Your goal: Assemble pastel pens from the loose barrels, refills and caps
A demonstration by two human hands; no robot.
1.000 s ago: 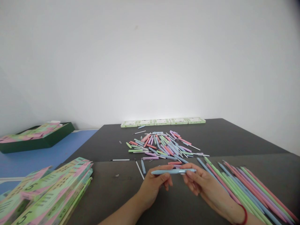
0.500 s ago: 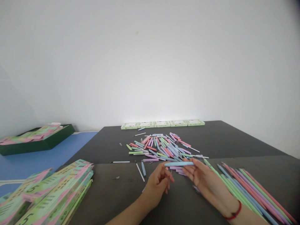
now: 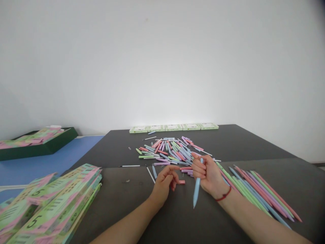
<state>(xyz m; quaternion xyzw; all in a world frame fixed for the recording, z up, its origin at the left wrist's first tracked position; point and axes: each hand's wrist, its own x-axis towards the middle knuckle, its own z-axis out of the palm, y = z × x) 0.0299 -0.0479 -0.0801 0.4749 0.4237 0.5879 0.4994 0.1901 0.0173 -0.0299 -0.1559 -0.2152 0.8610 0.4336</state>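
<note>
A light blue pen (image 3: 196,191) is gripped in my right hand (image 3: 207,173), its fingers wrapped round the upper part and its tip slanting down over the table. My left hand (image 3: 164,184) is to the left, fingers loosely bent and apart, the index finger stretched to the right. A short pink-red piece (image 3: 181,182) shows beside its fingertips; whether they touch is unclear. Beyond both hands spreads a loose pile of pastel pen parts (image 3: 175,154), with white refills among them. A blue pen barrel (image 3: 154,171) and a thin refill (image 3: 150,174) lie just past my left hand.
Long pastel pens (image 3: 261,193) lie in a row at the right, partly under my right forearm. Printed cartons (image 3: 63,200) are stacked at the left front. Flat green-white boxes (image 3: 174,127) line the table's far edge. A dark green tray (image 3: 50,146) stands on a blue surface.
My right hand has turned the blue pen from lying level to pointing downward and closed its fingers round it. My left hand has come away from the pen's end. The view has shifted slightly.
</note>
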